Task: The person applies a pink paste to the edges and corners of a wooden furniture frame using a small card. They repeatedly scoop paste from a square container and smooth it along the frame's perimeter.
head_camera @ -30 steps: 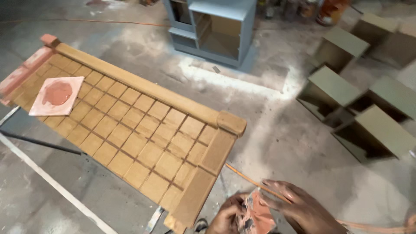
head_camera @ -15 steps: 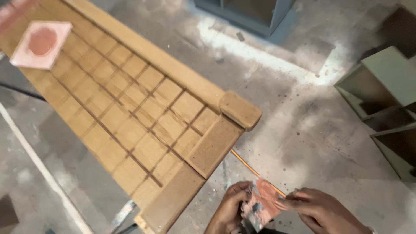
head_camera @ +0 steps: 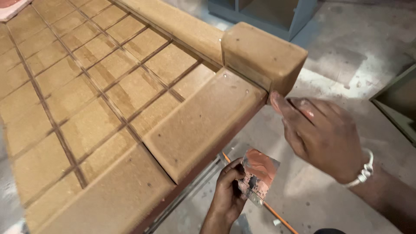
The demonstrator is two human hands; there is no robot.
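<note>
We see a blue-grey cabinet [head_camera: 264, 13] standing on the dusty concrete floor [head_camera: 346, 56] at the top, the edge of a grey-green box [head_camera: 396, 104] at the right, a thin orange rod [head_camera: 277, 214] lying on the floor below, and a pink sheet [head_camera: 11, 6] at the top-left corner.

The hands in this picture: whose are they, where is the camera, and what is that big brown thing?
No machine here. A person wears a camera on the head, so it looks down on that person's own two bare hands. The brown thing is a wooden panel cut into a grid of squares, with a thick block at its corner, lying flat above a dusty concrete floor. The left hand holds a small metal scraper smeared with reddish paste. The right hand, with a white bracelet, puts its fingertips against the panel's edge just under the block. A grey cabinet stands behind.
</note>
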